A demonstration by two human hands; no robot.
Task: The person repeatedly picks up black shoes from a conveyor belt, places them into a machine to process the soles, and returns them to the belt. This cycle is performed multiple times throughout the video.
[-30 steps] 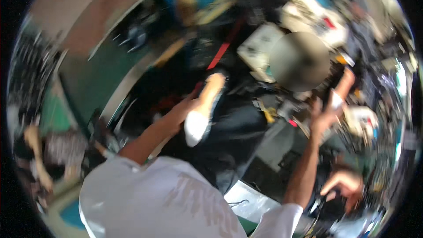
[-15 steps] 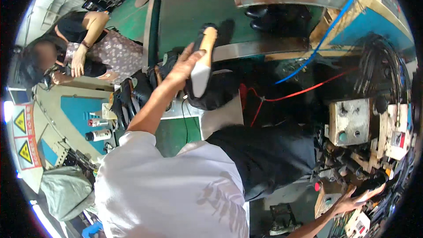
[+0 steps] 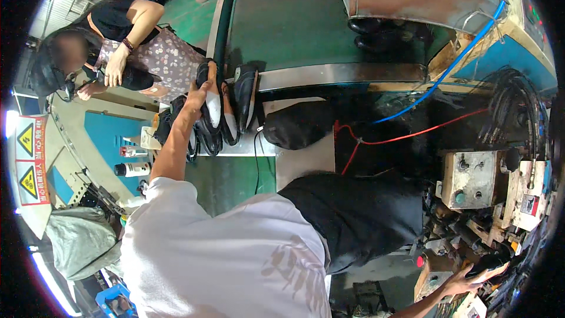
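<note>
My left hand (image 3: pixel 198 95) is closed on a shoe (image 3: pixel 213 101) with a dark upper and a tan and white underside, held on its side. It is at the left end of a cluster of dark shoes (image 3: pixel 244 97) on a light ledge. Far off at the lower right, my right hand (image 3: pixel 461 283) grips another black shoe (image 3: pixel 491 262), close against the machine. That shoe's underside is mostly out of sight, with a pale strip showing by my fingers.
A green conveyor belt (image 3: pixel 282 35) with a metal edge runs beyond the ledge. A black rounded cover (image 3: pixel 300 125) lies right of the shoes. At right are a control box (image 3: pixel 469 179), a blue hose (image 3: pixel 447 85) and cables. A co-worker (image 3: pixel 126 53) sits at the left.
My left hand has carried its shoe leftward from beside the belt to the shoe cluster. My right hand stays at the machine with its shoe. The view has shifted slightly.
</note>
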